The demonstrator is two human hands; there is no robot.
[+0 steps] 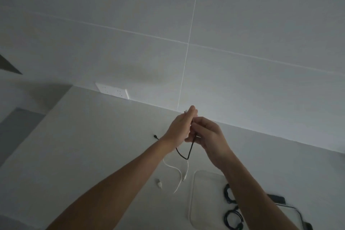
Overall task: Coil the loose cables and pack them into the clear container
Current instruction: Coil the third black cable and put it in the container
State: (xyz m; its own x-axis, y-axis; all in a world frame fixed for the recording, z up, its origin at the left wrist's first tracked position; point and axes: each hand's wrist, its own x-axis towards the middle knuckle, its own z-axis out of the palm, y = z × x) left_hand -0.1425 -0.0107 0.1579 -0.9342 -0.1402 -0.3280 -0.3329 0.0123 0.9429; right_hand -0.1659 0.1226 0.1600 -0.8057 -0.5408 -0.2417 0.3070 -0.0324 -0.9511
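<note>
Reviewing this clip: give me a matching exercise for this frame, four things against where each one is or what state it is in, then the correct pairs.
Things:
1. black cable
2. white cable
3. coiled black cables
4. wall socket

Places or states:
A. inside the clear container
B. lying loose on the table, left of the container
C. held up between the left hand and right hand, a loop hanging below
D. on the wall just above the table's far edge

Pairs: 1-C, 2-B, 3-A, 4-D
</note>
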